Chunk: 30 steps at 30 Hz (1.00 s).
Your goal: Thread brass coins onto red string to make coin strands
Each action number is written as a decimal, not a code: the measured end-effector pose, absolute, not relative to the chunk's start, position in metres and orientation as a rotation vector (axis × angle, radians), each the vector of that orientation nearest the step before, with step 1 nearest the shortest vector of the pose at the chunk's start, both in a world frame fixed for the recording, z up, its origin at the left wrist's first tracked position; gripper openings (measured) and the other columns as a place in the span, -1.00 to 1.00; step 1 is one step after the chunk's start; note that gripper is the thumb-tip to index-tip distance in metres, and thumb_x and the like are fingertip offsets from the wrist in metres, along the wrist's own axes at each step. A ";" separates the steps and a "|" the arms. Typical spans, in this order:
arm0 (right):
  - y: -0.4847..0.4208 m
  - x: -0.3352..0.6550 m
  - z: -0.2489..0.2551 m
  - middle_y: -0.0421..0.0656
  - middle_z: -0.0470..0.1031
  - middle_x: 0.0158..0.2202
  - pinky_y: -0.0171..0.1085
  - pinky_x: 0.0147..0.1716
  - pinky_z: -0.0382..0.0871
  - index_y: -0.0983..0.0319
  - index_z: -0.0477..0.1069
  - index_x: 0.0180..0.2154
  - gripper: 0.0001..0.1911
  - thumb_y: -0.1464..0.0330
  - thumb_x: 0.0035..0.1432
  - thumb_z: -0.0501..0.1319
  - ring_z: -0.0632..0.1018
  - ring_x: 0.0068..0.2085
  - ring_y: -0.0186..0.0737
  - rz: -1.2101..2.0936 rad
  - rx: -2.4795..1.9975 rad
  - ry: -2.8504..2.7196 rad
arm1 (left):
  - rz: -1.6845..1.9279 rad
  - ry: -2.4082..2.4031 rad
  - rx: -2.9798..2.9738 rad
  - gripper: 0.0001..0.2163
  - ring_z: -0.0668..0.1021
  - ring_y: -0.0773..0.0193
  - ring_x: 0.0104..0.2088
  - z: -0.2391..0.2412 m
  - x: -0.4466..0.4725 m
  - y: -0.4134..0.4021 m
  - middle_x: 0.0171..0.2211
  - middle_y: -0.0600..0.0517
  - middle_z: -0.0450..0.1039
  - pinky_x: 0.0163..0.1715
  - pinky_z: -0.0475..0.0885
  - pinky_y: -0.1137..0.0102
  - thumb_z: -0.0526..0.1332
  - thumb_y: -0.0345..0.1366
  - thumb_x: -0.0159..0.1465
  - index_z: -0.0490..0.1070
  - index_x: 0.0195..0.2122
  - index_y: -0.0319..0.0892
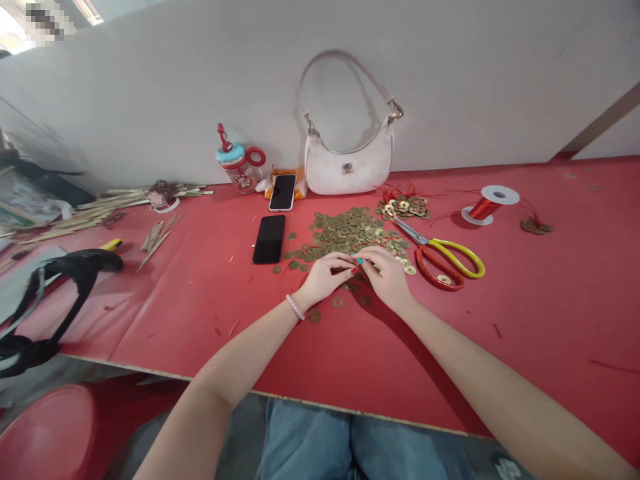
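Observation:
My left hand (325, 277) and my right hand (385, 277) meet low over the red tabletop, thumbs and fingers pinched together. Whatever lies between the fingertips is too small and too covered to make out. Just beyond my hands spreads a heap of brass-coloured coins with holes (345, 230), and a few loose coins (337, 302) lie beneath and in front of them. A thin red strand shows among the coins behind my right hand. To its right rest scissors (425, 241) with one red and one yellow handle, a coin inside the red loop.
A spool of red thread (484, 208) and coins tied with red strands (407, 205) lie rightward. Behind are a white handbag (347, 163), a lidded cup (243, 175) and two phones (270, 239). Wooden strips (107, 210) and a black strap-like object (83, 287) lie left.

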State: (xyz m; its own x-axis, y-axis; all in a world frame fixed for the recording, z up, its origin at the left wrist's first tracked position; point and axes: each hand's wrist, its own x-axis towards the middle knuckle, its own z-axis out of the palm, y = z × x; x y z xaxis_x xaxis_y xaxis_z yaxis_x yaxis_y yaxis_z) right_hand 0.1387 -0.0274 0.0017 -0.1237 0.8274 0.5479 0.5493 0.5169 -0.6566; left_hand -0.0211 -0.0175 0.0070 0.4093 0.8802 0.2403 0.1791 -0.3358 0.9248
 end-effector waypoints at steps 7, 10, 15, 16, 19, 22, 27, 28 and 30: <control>-0.027 0.139 -0.001 -0.10 0.45 -0.33 -0.20 -0.27 0.38 0.22 0.40 -0.36 -0.82 0.49 0.10 0.04 0.47 -0.27 -0.22 0.368 -1.135 -1.800 | 0.908 0.771 1.947 -0.90 0.47 0.31 -0.25 0.008 -0.019 -0.018 -0.33 -0.04 0.44 -0.17 0.36 0.40 0.19 -0.37 0.13 0.51 -0.41 -0.21; -0.027 0.138 -0.001 -0.10 0.45 -0.34 -0.19 -0.26 0.37 0.22 0.40 -0.36 -0.82 0.49 0.09 0.04 0.46 -0.26 -0.21 0.370 -1.125 -1.809 | 0.904 0.733 1.981 -0.90 0.46 0.32 -0.27 0.007 -0.019 -0.018 -0.36 -0.03 0.42 -0.20 0.36 0.41 0.19 -0.38 0.12 0.50 -0.41 -0.21; -0.027 0.136 0.000 -0.10 0.44 -0.35 -0.20 -0.31 0.37 0.21 0.40 -0.39 -0.83 0.48 0.08 0.05 0.46 -0.29 -0.21 0.356 -1.176 -1.787 | 0.884 0.752 1.987 -0.91 0.45 0.32 -0.28 0.005 -0.019 -0.019 -0.35 -0.04 0.42 -0.22 0.36 0.41 0.20 -0.39 0.11 0.49 -0.42 -0.23; -0.027 0.136 0.000 -0.10 0.44 -0.35 -0.20 -0.32 0.37 0.21 0.40 -0.40 -0.84 0.48 0.08 0.05 0.46 -0.29 -0.21 0.360 -1.192 -1.778 | 0.880 0.759 1.986 -0.92 0.45 0.31 -0.28 0.005 -0.019 -0.019 -0.34 -0.04 0.42 -0.22 0.36 0.41 0.20 -0.39 0.10 0.49 -0.43 -0.23; -0.026 0.136 -0.001 -0.11 0.44 -0.33 -0.20 -0.30 0.36 0.20 0.39 -0.37 -0.85 0.45 0.09 0.05 0.45 -0.27 -0.20 0.417 -1.215 -1.749 | 0.896 0.788 1.970 -0.92 0.46 0.30 -0.26 0.006 -0.019 -0.020 -0.31 -0.05 0.43 -0.19 0.36 0.39 0.19 -0.41 0.09 0.48 -0.41 -0.23; -0.026 0.136 -0.001 -0.10 0.42 -0.24 -0.21 -0.27 0.36 0.18 0.32 -0.19 -0.79 0.42 0.11 0.04 0.45 -0.25 -0.22 0.552 -1.212 -1.645 | 0.955 0.842 1.895 -0.92 0.47 0.31 -0.25 0.007 -0.018 -0.022 -0.28 -0.06 0.42 -0.20 0.37 0.39 0.17 -0.40 0.11 0.46 -0.40 -0.23; -0.032 0.137 0.004 -0.13 0.37 -0.27 -0.24 -0.27 0.34 0.19 0.26 -0.24 -0.86 0.38 0.11 0.04 0.43 -0.27 -0.25 0.628 -1.123 -1.586 | 1.035 0.959 1.697 -0.89 0.47 0.33 -0.28 0.005 -0.020 -0.020 -0.27 -0.06 0.40 -0.26 0.37 0.41 0.16 -0.33 0.13 0.43 -0.38 -0.25; -0.034 0.136 0.006 -0.15 0.37 -0.32 -0.25 -0.29 0.34 0.19 0.26 -0.29 -0.90 0.38 0.09 0.05 0.43 -0.30 -0.26 0.611 -1.112 -1.633 | 1.046 0.967 1.662 -0.88 0.47 0.33 -0.30 0.004 -0.020 -0.019 -0.29 -0.05 0.41 -0.27 0.37 0.42 0.17 -0.32 0.12 0.43 -0.37 -0.25; -0.036 0.136 0.008 -0.18 0.37 -0.42 -0.28 -0.34 0.32 0.20 0.26 -0.38 -0.97 0.38 0.08 0.07 0.42 -0.36 -0.27 0.551 -1.124 -1.737 | 1.058 0.970 1.591 -0.87 0.46 0.35 -0.33 0.002 -0.020 -0.018 -0.32 -0.02 0.42 -0.30 0.37 0.44 0.19 -0.31 0.10 0.42 -0.36 -0.24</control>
